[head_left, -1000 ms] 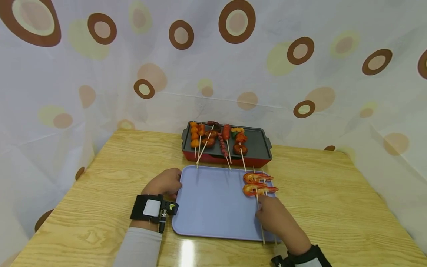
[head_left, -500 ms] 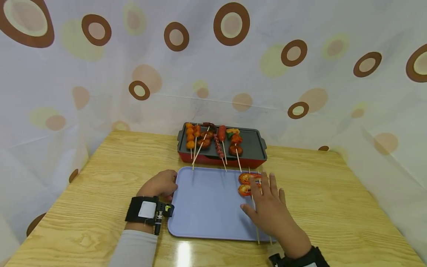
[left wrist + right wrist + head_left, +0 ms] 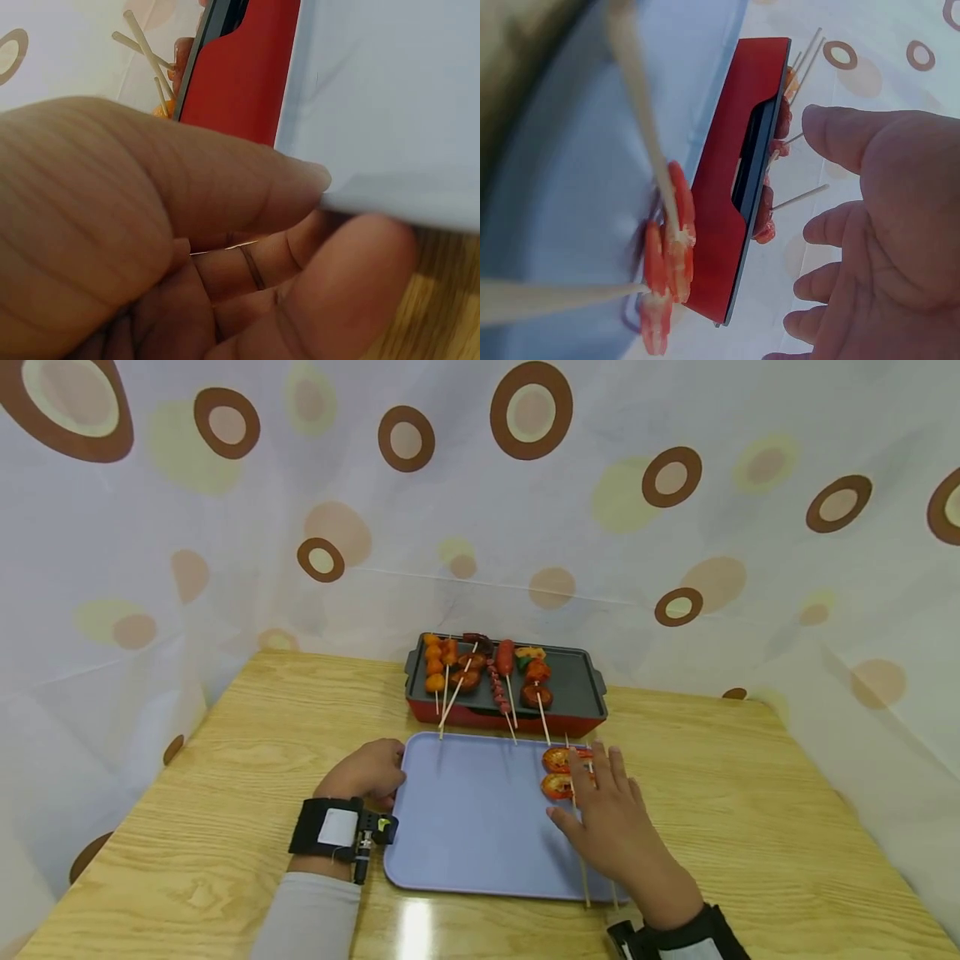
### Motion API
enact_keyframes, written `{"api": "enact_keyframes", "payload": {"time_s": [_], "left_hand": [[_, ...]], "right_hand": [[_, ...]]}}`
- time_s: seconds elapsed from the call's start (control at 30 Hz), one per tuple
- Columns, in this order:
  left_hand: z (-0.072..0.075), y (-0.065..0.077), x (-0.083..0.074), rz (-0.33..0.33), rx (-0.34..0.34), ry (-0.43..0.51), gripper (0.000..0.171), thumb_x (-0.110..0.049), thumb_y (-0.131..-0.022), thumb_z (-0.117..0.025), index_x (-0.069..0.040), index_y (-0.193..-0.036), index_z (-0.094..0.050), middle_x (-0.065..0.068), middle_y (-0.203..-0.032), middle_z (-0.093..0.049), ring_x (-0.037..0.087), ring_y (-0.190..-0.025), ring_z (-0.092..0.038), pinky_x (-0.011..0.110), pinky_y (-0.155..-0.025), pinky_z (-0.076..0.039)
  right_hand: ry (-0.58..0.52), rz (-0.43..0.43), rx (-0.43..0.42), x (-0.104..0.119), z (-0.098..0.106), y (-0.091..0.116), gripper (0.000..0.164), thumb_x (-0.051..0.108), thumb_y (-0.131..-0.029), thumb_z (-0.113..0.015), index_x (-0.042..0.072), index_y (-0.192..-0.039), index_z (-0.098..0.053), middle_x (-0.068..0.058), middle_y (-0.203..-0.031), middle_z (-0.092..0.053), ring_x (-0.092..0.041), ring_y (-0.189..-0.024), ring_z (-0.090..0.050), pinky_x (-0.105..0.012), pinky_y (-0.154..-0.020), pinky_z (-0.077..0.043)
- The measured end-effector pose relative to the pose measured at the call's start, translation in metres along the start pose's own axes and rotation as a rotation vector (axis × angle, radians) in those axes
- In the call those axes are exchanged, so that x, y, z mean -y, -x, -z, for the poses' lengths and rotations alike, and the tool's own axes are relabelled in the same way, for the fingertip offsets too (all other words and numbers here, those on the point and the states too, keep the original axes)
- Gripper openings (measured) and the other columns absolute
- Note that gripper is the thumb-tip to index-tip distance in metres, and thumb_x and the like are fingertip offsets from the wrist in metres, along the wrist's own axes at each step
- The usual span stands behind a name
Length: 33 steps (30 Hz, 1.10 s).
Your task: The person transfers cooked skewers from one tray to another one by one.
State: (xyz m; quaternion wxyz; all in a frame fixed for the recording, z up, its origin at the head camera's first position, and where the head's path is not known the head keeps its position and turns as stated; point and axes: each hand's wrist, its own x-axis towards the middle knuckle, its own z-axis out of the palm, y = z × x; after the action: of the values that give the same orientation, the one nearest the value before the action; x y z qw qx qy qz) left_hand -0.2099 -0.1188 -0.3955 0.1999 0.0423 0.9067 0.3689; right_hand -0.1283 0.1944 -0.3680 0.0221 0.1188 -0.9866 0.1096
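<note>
A lavender tray [image 3: 480,818] lies on the wooden table. My left hand [image 3: 367,774] pinches its left rim; in the left wrist view the thumb [image 3: 247,180] lies at the tray's edge with curled fingers below. On the tray's right side are two shrimp skewers [image 3: 557,787], their sticks pointing toward me past the front rim. Over these my right hand [image 3: 615,827] is spread, fingers straight, hiding the shrimp tails. The right wrist view has the shrimp [image 3: 657,300] on the tray, apart from the open palm [image 3: 900,225].
Just behind the tray stands a red grill with a dark plate [image 3: 573,681]. Several skewers lie on it, among them orange balls [image 3: 435,682], a sausage [image 3: 505,657] and a vegetable skewer [image 3: 537,672]. Some sticks overhang the tray. A patterned curtain [image 3: 450,485] hangs behind.
My right hand has let go of the shrimp skewer stick and spread its fingers above the skewers. The left hand has stayed on the tray's rim.
</note>
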Motion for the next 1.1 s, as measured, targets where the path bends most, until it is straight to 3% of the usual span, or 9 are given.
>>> {"api": "enact_keyframes", "payload": {"time_s": [0.27, 0.47, 0.87, 0.97, 1.1], "left_hand": [[0.001, 0.001, -0.002, 0.003, -0.003, -0.005, 0.037, 0.002, -0.090, -0.054, 0.005, -0.128, -0.055, 0.012, -0.085, -0.060, 0.021, -0.060, -0.061, 0.029, -0.055, -0.053], [0.001, 0.001, -0.001, 0.001, -0.007, -0.002, 0.033, 0.004, -0.089, -0.054, 0.005, -0.122, -0.057, 0.012, -0.082, -0.060, 0.021, -0.058, -0.061, 0.029, -0.053, -0.052], [0.000, 0.002, 0.001, 0.000, -0.017, 0.028, 0.035, 0.006, -0.088, -0.054, 0.005, -0.123, -0.057, 0.012, -0.087, -0.060, 0.021, -0.059, -0.061, 0.028, -0.052, -0.052], [-0.001, 0.001, 0.001, -0.004, -0.017, 0.029, 0.037, 0.006, -0.088, -0.054, 0.006, -0.125, -0.057, 0.012, -0.087, -0.060, 0.021, -0.057, -0.060, 0.028, -0.052, -0.052], [-0.001, 0.001, 0.000, -0.011, -0.018, 0.009, 0.038, 0.006, -0.088, -0.054, 0.007, -0.126, -0.056, 0.013, -0.086, -0.060, 0.020, -0.056, -0.060, 0.028, -0.051, -0.051]], "right_hand": [[-0.090, 0.069, -0.100, 0.002, 0.011, -0.023, 0.071, 0.033, -0.097, -0.062, -0.011, -0.146, -0.036, -0.037, -0.151, -0.026, -0.056, -0.137, -0.027, -0.065, -0.104, -0.033], [-0.198, 0.057, -0.084, 0.001, 0.016, -0.049, 0.066, 0.030, -0.098, -0.060, -0.011, -0.144, -0.038, -0.033, -0.146, -0.038, -0.050, -0.133, -0.039, -0.062, -0.105, -0.035], [-0.153, -0.027, -0.173, 0.008, 0.011, -0.090, 0.052, 0.026, -0.097, -0.063, -0.008, -0.135, -0.052, -0.027, -0.130, -0.057, -0.043, -0.119, -0.055, -0.057, -0.097, -0.045], [-0.155, -0.036, -0.183, 0.007, 0.009, -0.094, 0.050, 0.024, -0.097, -0.064, -0.009, -0.133, -0.053, -0.025, -0.119, -0.063, -0.039, -0.106, -0.061, -0.054, -0.089, -0.050], [-0.188, -0.051, -0.186, 0.007, 0.009, -0.097, 0.049, 0.021, -0.097, -0.064, -0.009, -0.133, -0.052, -0.015, -0.091, -0.062, -0.028, -0.076, -0.059, -0.042, -0.066, -0.050]]}}
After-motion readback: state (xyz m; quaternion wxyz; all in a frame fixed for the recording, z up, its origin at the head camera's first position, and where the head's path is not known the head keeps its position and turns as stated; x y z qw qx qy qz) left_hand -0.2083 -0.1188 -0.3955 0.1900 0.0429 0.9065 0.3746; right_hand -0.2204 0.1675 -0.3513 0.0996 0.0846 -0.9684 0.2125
